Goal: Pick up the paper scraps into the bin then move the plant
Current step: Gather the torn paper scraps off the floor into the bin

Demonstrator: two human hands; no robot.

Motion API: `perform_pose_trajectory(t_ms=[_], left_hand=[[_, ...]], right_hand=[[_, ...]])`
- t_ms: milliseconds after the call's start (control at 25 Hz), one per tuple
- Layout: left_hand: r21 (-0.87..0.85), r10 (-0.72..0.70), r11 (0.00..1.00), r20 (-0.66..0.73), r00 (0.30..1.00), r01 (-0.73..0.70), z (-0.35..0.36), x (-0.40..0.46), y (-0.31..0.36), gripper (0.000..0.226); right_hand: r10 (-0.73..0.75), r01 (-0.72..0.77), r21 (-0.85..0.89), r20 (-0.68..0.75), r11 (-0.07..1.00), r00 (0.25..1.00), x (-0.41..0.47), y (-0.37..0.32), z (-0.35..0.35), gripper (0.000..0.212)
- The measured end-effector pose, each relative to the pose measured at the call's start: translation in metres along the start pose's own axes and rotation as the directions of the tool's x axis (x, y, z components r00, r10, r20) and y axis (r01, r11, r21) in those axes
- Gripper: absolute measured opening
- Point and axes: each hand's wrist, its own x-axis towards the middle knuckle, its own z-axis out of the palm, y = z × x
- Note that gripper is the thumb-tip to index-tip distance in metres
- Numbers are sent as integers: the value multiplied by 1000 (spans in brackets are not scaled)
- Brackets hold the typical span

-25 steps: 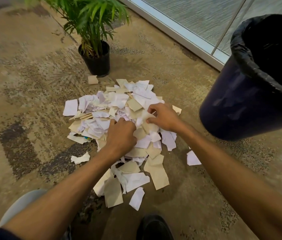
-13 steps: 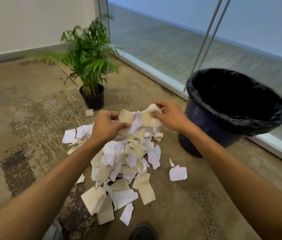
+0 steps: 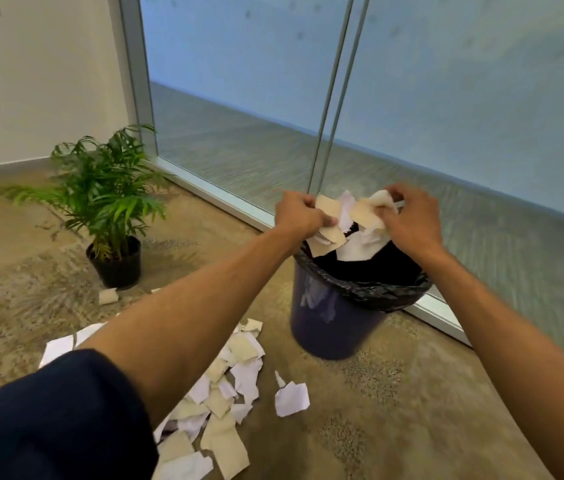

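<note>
Both hands hold a bunch of white and tan paper scraps point(image 3: 349, 223) right above the mouth of the dark blue bin point(image 3: 332, 320), which has a black liner. My left hand point(image 3: 299, 213) grips the bunch's left side and my right hand point(image 3: 410, 220) grips its right side. Some scraps hang down into the bin's opening. A pile of more paper scraps point(image 3: 228, 386) lies on the carpet at lower centre, partly hidden by my left arm. The potted plant point(image 3: 110, 202), green fronds in a black pot, stands on the floor at the left.
A glass wall with a metal frame point(image 3: 329, 109) runs behind the bin. A white wall point(image 3: 38, 81) meets it at the left corner. One loose scrap point(image 3: 107, 295) lies beside the plant pot and another point(image 3: 291, 398) lies near the bin's base.
Both hands lifted a bunch of scraps off the pile and carried it right and up to above the bin. The view tilted upward with them.
</note>
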Motion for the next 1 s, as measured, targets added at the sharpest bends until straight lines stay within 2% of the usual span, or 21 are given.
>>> perform_pose_trajectory(t_ms=[80,200,280,360,480,560,640,800,920,1000], left_hand=[[124,-13,992,71,997,4,27,11,-3,19],[273,-30,961,289,957,-52,49,17,-13,27],[332,-2,935,359,933,-126,47,14,-20,33],[334,106,920,294,950,-206,29,5,-31,34],[253,265,927,79,961,-276,-19,-20,-62,22],[280,266,925,7,964,-257,-59,-46,-97,13],[381,201,909,-38,979,-171,-101,-75,-142,10],[516,37,854,-187,982,66,-170,-124,-221,11],[596,-58,773,-275,960,217,-196,-144,-259,24],[677,-86,691,-269,959,252,-202,-153,-276,43]], right_hand=[[99,-99,-15,6,995,995,-5,26,3,26],[250,-239,-95,138,966,958,-15,49,12,48],[211,-184,-181,145,966,967,-21,46,18,51],[54,-40,-159,84,986,995,-31,30,24,42],[-228,226,48,26,973,973,-55,-11,42,28],[-376,365,151,55,919,925,-74,-38,65,23],[-448,413,206,163,887,879,-93,-58,99,22],[-390,291,264,516,920,763,-131,-67,184,19],[-267,192,189,758,963,596,-159,-55,240,31],[-228,182,158,846,971,482,-174,-46,268,51]])
